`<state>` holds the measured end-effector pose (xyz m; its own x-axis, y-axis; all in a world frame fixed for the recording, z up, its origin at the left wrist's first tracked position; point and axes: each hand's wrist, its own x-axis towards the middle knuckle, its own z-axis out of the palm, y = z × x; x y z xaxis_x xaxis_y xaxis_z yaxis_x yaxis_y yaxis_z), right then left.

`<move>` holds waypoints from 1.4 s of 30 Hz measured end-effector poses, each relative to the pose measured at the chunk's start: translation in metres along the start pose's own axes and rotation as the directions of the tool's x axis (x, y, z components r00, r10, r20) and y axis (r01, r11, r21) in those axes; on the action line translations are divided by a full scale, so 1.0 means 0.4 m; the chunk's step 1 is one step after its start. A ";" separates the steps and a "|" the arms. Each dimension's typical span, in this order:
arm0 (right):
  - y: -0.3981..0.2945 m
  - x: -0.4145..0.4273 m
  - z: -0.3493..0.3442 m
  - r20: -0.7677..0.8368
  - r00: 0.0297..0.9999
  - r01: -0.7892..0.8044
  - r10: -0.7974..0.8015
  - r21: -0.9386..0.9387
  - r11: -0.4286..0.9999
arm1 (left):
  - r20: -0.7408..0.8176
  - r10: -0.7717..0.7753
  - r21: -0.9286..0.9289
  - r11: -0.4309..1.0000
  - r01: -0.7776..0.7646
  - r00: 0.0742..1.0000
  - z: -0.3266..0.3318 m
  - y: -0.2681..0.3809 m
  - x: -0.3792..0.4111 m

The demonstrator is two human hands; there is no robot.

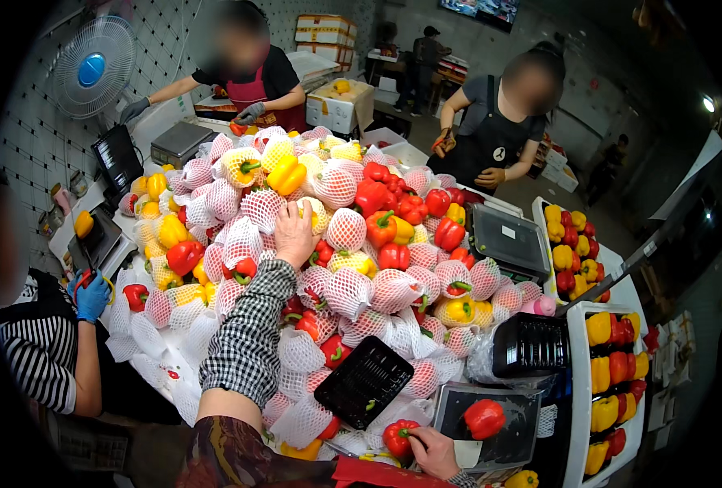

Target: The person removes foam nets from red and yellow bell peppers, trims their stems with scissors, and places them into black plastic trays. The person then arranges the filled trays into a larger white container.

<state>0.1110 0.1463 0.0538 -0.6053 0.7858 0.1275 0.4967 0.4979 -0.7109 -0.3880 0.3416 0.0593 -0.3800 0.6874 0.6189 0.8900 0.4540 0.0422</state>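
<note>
My left hand (296, 233) reaches into the heap, its fingertips on a yellow bell pepper in a white foam net (318, 215). Low in the view, my right hand (435, 452) has its fingers on the green stem of a red bell pepper (399, 438). Yellow-handled scissors (378, 456) lie partly hidden beside that pepper. Between my hands, a black plastic tray (364, 382) rests tilted on the heap with a bit of green stem in it. Right of my right hand, another red bell pepper (484, 419) sits on a dark scale (495, 445).
Netted and bare peppers cover most of the table. Stacked black trays (530, 344) stand at right, beside a white foam box (577, 390) of packed peppers. A second scale (510, 239) lies beyond. Co-workers stand at left (44, 348), at the back (257, 79) and at back right (495, 122).
</note>
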 end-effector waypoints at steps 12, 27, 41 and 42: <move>-0.011 -0.030 -0.019 -0.016 1.000 -0.014 0.013 -0.051 0.999 | 0.263 -0.070 0.026 0.998 0.065 0.962 -0.006 0.021 0.086; -0.027 0.035 -0.044 -0.068 0.998 -0.002 0.007 0.080 0.997 | 0.314 -0.146 -0.948 0.008 0.319 0.938 -0.298 0.020 -0.141; -0.210 0.207 0.013 -0.024 0.973 0.232 -0.231 0.152 0.961 | 0.754 -0.094 -0.455 -0.788 0.414 0.650 -0.449 0.264 -0.689; -0.197 0.197 0.012 0.033 0.984 0.166 -0.178 0.229 0.959 | 0.744 -0.124 -0.481 -0.781 0.397 0.657 -0.451 0.271 -0.706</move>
<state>0.0210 0.1672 0.1166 -0.7038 0.6724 0.2291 0.2335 0.5235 -0.8194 -0.1389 0.0943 0.0305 -0.5476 0.8167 -0.1822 -0.7252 -0.3546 0.5902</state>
